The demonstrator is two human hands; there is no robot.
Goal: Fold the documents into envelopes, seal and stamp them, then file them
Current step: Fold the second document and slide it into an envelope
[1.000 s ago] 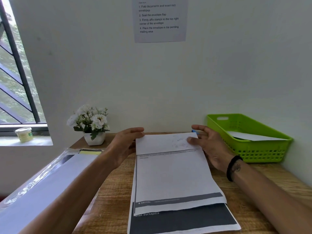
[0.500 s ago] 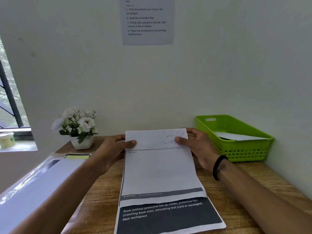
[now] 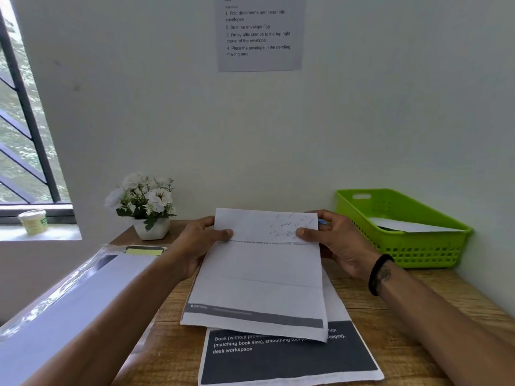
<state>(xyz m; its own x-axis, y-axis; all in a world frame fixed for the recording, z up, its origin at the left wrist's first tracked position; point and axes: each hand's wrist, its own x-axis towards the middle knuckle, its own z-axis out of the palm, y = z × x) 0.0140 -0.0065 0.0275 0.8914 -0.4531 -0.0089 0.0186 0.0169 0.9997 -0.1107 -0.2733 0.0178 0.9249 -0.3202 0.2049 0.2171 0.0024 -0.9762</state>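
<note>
A white document sheet [image 3: 259,274] with a grey band near its lower edge is lifted off the wooden desk [image 3: 418,316] at the middle. My left hand [image 3: 200,243] pinches its top left corner, thumb on the front. My right hand [image 3: 337,240] pinches the top right corner the same way. Its top part is bent back toward me, and faint creases cross it. Under it lies another printed sheet [image 3: 289,358] with a dark block and white text. A small blue thing [image 3: 322,222] peeks out behind my right fingers.
A green plastic basket [image 3: 404,246] at the back right holds a white envelope [image 3: 409,225]. A white pot of flowers [image 3: 145,207] stands back left. A clear sleeve of envelopes [image 3: 69,302] and a yellow pad [image 3: 145,250] lie left. An instruction sheet [image 3: 259,32] hangs on the wall.
Both hands have raised the top sheet off the desk toward me, so more of the dark-printed sheet beneath shows. The grips moved from resting on the sheet's edges to pinching its corners.
</note>
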